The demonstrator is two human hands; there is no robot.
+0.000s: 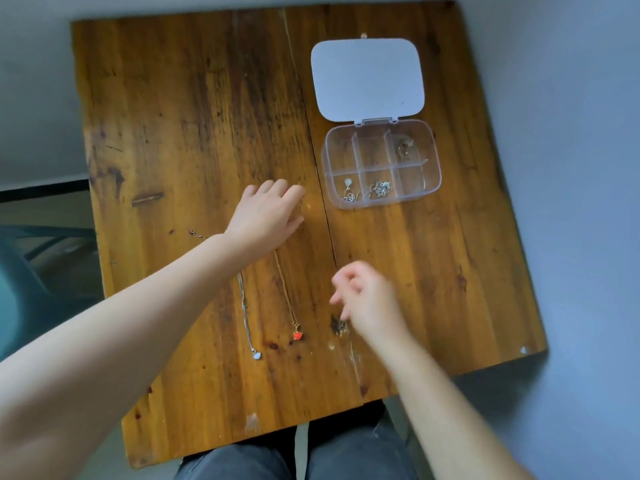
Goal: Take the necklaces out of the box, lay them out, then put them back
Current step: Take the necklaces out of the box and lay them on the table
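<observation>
Head view is showing two chains lying lengthwise on the bench (173, 133): a silver chain (245, 313) ending in a pale pendant, and beside it a gold chain (285, 296) ending in a red pendant (297, 336). The left hand (266, 213) is reaching forward, palm down, fingers (291, 192) lying together on the wood at the gold chain's far end. The right hand (367, 299) is hovering blurred, fingers loosely curled; what they pinch I cannot tell. A dark charm (337, 325) is lying just beside it. The bench is sitting against grey walls. The box (381, 161) is standing open, lid (367, 77) flat, with jewellery sitting in three compartments.
</observation>
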